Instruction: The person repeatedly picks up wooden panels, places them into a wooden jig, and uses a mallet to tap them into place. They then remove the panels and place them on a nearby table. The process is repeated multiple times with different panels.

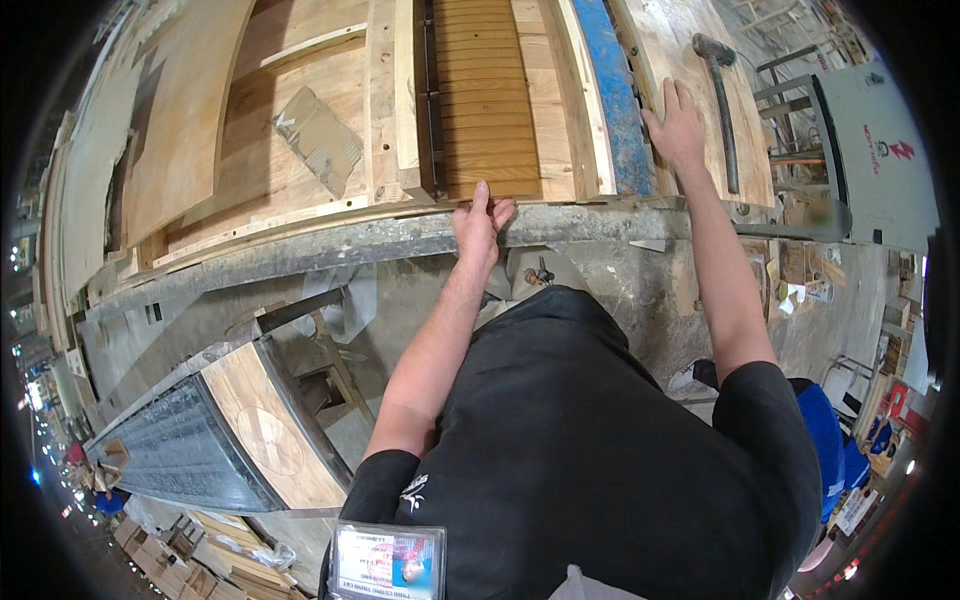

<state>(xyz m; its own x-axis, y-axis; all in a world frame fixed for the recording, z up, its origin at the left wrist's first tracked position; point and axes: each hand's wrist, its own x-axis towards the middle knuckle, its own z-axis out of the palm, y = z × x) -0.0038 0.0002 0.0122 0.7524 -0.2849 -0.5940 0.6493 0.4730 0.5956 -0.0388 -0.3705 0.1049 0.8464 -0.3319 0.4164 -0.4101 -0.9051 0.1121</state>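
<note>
Panel (487,110): brown, grooved crosswise, set in pale frame (408,100), near end at bench's (330,248) near edge. Left hand (476,225): thumb at panel end, fingers curled below; can't tell if clamped. Right hand (682,130): thumb spread from fingers, on board (670,40) left of hammer (724,110).

Grey worktop (340,243) with a worn, stained edge, pale wooden frame (382,110) laid along it, scuffed blue strip (622,110) beside the frame, pale board (752,150) at right carrying a hammer (726,125)
</note>
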